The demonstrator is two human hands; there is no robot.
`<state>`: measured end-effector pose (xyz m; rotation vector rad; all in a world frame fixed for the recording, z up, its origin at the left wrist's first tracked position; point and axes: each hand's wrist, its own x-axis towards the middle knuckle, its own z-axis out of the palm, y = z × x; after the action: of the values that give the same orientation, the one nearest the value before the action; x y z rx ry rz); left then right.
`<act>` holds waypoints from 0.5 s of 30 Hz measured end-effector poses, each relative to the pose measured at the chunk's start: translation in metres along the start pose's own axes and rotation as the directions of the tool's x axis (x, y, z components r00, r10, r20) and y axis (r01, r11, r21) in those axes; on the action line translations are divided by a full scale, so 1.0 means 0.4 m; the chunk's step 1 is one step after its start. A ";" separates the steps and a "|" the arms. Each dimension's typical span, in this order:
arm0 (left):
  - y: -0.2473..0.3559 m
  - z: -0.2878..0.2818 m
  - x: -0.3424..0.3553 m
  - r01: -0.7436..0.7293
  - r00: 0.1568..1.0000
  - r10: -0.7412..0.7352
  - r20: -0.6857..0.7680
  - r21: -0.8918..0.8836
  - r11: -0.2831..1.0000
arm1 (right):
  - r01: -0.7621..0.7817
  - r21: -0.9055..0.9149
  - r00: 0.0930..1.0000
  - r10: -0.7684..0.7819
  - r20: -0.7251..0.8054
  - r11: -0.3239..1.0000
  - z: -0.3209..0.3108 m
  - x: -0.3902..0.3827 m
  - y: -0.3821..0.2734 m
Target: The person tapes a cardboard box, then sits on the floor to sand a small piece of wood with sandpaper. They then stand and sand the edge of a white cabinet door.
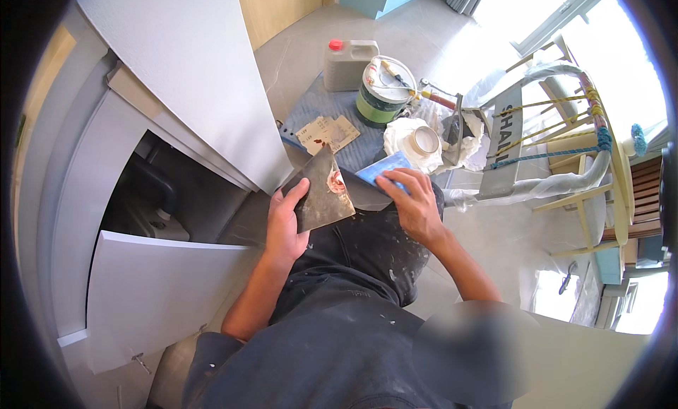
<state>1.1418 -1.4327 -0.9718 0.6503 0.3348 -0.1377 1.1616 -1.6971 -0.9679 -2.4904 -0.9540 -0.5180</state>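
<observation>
My left hand (284, 229) grips a dark, worn square board (318, 200) by its left edge, thumb on top. On the board's right side sits a dab of whitish and reddish paste (336, 183). Held in my right hand (418, 210) is a flat blue spreader (380, 169), its fingers bent over the upper face. The spreader is just right of the board, apart from it. Both are above my dark, paint-specked trousers (353, 250).
On a blue-grey sheet (311, 102) ahead stand a green-and-white bucket (381, 102), a jug with a red cap (351, 64) and a tape roll (426, 140), beside stained cards (328, 133). Open cabinet panels (176, 70) border my left; a plastic-wrapped metal frame (600, 165) stands right.
</observation>
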 end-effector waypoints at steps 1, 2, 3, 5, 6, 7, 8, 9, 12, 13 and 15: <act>-0.002 0.008 0.003 -0.088 0.995 0.090 -0.046 0.039 0.995 | -0.160 0.132 0.978 0.175 -0.112 0.978 0.009 -0.014 0.000; -0.013 0.013 0.010 -0.176 0.979 0.183 -0.093 0.080 0.981 | -0.293 0.280 0.916 0.353 -0.194 0.914 0.014 -0.019 -0.016; -0.021 0.011 0.010 -0.261 0.950 0.278 -0.141 0.127 0.957 | -0.393 0.437 0.818 0.525 -0.235 0.809 0.017 -0.024 -0.042; -0.050 -0.009 0.022 -0.386 0.854 0.490 -0.174 0.418 0.822 | -0.312 0.874 0.598 0.792 -0.124 0.372 0.000 -0.022 -0.086; -0.059 -0.011 0.016 -0.418 0.799 0.589 -0.125 0.589 0.692 | -0.247 0.944 0.527 0.848 -0.057 0.217 0.016 -0.031 -0.091; -0.070 -0.007 0.013 -0.464 0.768 0.637 -0.072 0.622 0.630 | -0.163 0.985 0.458 0.889 0.022 0.060 0.032 -0.038 -0.094; -0.081 0.006 0.010 -0.507 0.735 0.678 -0.017 0.651 0.565 | -0.179 0.984 0.451 0.890 0.068 0.015 0.037 -0.032 -0.105; -0.089 0.017 0.005 -0.547 0.696 0.717 0.037 0.675 0.496 | -0.193 0.981 0.442 0.890 0.114 -0.030 0.044 -0.019 -0.114; -0.106 0.014 -0.024 -0.568 0.765 0.629 0.138 0.605 0.558 | -0.187 0.982 0.400 0.916 0.041 0.038 0.104 -0.015 -0.088; -0.110 0.014 -0.031 -0.568 0.772 0.609 0.183 0.628 0.532 | -0.182 0.982 0.382 0.924 0.027 0.047 0.111 -0.013 -0.085; -0.116 0.022 -0.038 -0.578 0.776 0.573 0.262 0.659 0.481 | -0.192 0.978 0.363 0.932 -0.003 0.078 0.114 -0.014 -0.073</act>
<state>1.1192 -1.4745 -0.9865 1.5257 0.0133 0.4227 1.1461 -1.6575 -1.0016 -1.1768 0.3213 -0.3607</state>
